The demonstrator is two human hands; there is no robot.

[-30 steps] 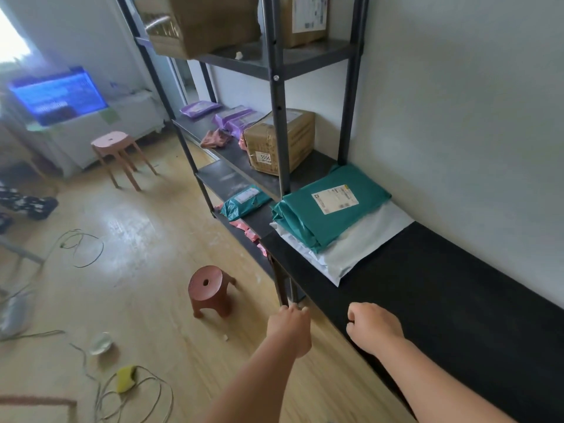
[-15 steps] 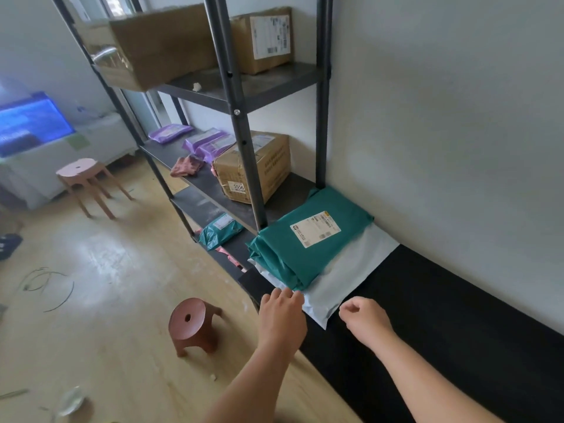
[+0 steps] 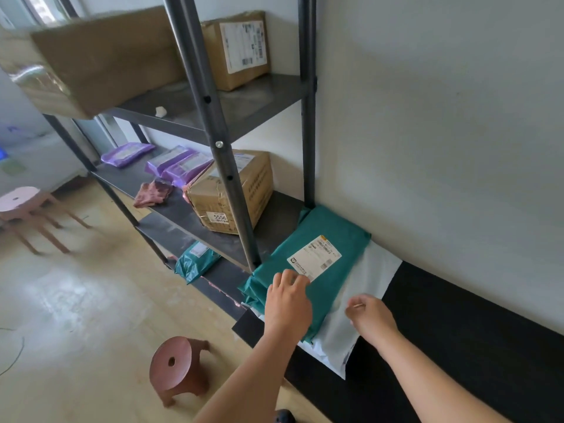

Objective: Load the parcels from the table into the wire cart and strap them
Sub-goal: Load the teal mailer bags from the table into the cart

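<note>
**Two parcels stacked on the black table, both hands at them**

Two mailers lie at the black table's [image 3: 457, 346] left end against the wall: a teal parcel [image 3: 329, 239] on top of a white mailer [image 3: 366, 288]. The left hand [image 3: 287, 303] rests on the teal parcel's near end with its fingers bent. Its thumb is hidden, so I cannot tell whether it grasps. The right hand [image 3: 370, 315] is clenched loosely over the white mailer, with nothing seen in it.

The metal rack's [image 3: 219, 148] front post stands just beside the teal parcel and crosses the box marked 5556 [image 3: 259, 184]. The rack holds three cardboard boxes, the largest [image 3: 100, 62] blurred and another [image 3: 235, 50] labelled. It also holds three purple mailers [image 3: 126, 152], a pinkish bundle [image 3: 152, 193] and a small teal mailer [image 3: 195, 262]. Two stools stand on the floor, one brown [image 3: 177, 367] and one pink [image 3: 21, 206].
</note>
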